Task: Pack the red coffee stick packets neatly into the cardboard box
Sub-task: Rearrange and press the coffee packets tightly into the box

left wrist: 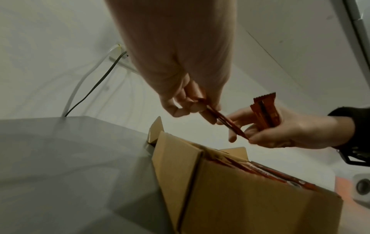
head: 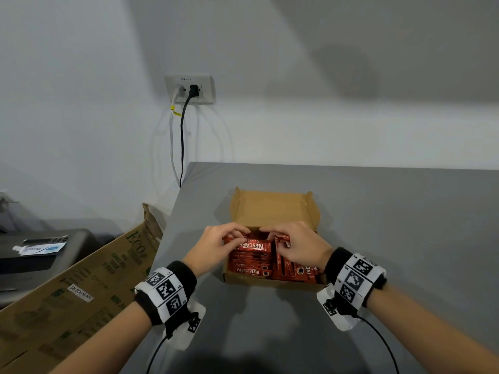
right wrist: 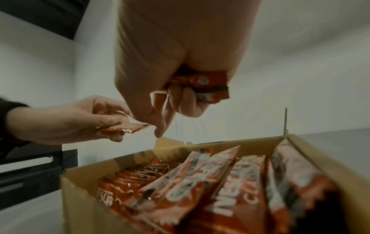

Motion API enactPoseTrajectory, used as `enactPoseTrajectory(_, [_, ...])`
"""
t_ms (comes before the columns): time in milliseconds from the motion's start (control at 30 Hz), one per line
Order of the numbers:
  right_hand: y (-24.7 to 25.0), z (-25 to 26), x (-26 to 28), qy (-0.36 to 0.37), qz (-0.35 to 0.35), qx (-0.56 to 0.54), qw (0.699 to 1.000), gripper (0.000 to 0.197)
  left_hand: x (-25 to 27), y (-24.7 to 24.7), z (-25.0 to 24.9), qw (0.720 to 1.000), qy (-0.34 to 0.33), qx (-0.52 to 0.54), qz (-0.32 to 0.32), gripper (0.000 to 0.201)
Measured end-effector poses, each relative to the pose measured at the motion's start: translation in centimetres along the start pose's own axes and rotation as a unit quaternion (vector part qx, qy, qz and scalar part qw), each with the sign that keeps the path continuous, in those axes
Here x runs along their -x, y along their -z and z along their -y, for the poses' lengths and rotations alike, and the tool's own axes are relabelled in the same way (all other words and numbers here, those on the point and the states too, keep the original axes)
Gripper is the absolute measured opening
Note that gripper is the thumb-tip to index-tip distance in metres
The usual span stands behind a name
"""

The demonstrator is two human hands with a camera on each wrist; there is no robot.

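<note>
My left hand point(head: 216, 242) pinches one red packet point(right wrist: 124, 128) by its end. My right hand point(head: 298, 245) curls around a small bunch point(right wrist: 202, 86) of them. Both hands are above the open box point(head: 270, 278) on the grey surface point(head: 391, 225). More packets point(head: 249, 261) fill the box in rows.

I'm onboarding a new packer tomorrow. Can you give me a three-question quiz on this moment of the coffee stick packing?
1. True or false: the box lid is closed.
2. What does the left hand pinch? A) a cable B) a packet C) a box flap
3. Fill in: the right hand grips a small bundle of ____ above the box.

Key: 1. False, the lid stands open at the far side. 2. B. 3. packets.
</note>
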State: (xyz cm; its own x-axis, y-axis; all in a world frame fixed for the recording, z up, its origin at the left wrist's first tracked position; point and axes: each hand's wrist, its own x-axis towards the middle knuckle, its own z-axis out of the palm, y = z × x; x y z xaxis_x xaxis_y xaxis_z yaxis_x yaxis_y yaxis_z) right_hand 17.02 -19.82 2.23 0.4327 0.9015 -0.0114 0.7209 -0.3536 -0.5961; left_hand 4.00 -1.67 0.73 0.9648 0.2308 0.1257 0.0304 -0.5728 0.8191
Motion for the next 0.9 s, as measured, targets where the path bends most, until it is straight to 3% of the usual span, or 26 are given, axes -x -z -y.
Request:
enactPoseTrajectory(167, [-0.3,0.8,-0.1,-0.014,0.009,-0.018,1.0,0.021,0.3,-0.2,-0.1,0.999,-0.028,-0.026,-0.031,0.014])
enactPoseTrajectory(300, [-0.6,0.9,-0.3,-0.02,-0.035,-0.011,0.999,0.013,0.6,0.2,-0.4,0.998,-0.019,-0.042,0.049,0.01])
enactPoseTrajectory(400, [-0.5,1.6,-0.6,0.005,-0.071,-0.043,0.997,0.012,0.2,-0.2,-0.9,0.996,-0.005,-0.037,0.077,0.017])
enactPoseTrajectory(500, [-0.5,2.7,-1.2,0.052,-0.112,-0.068,0.99,0.016,-0.4,-0.8,-1.1,0.998,0.023,-0.025,0.043,0.018])
enactPoseTrajectory(567, [-0.7,2.9,-1.3,0.054,-0.137,-0.074,0.986,0.031,-0.7,-0.9,-1.2,1.0,0.031,-0.004,0.002,0.011])
enactPoseTrajectory(667, [-1.1,2.4,-1.1,0.006,-0.085,-0.059,0.995,0.039,-0.8,-0.6,-1.3,0.989,0.057,0.119,-0.068,0.01])
enactPoseTrajectory(767, [-2.1,1.9,-0.6,-0.016,-0.056,-0.028,0.998,0.025,-0.5,-0.4,-1.4,0.979,0.08,0.181,-0.055,0.017])
enactPoseTrajectory(900, [-2.9,2.0,0.2,-0.055,-0.025,-0.029,0.998,0.028,-0.1,0.7,-0.6,0.999,0.004,0.016,0.041,0.019])
